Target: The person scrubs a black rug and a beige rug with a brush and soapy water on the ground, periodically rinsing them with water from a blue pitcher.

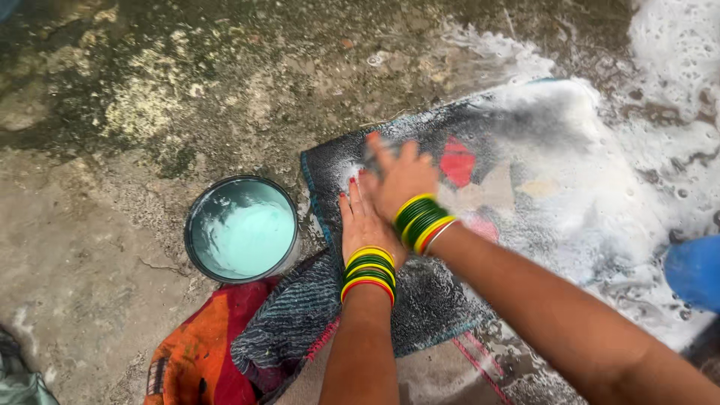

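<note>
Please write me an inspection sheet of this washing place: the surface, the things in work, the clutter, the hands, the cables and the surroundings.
Surface: rough grey concrete ground, wet, with pale and mossy patches.
Job's things: dark grey patterned cloth with red patches, spread flat and soapy; white foam covers its far part.
Clutter: round teal metal bowl of pale soapy water beside the cloth; crumpled orange-red cloth below the bowl; blue object at the right edge, kind not clear.
Hands: left hand flat on the cloth; right hand over the left hand's fingers, blurred; both wrists wear green, yellow and red bangles.
Cables: nothing seen.
Surroundings: foamy water over the ground at upper right.
</note>
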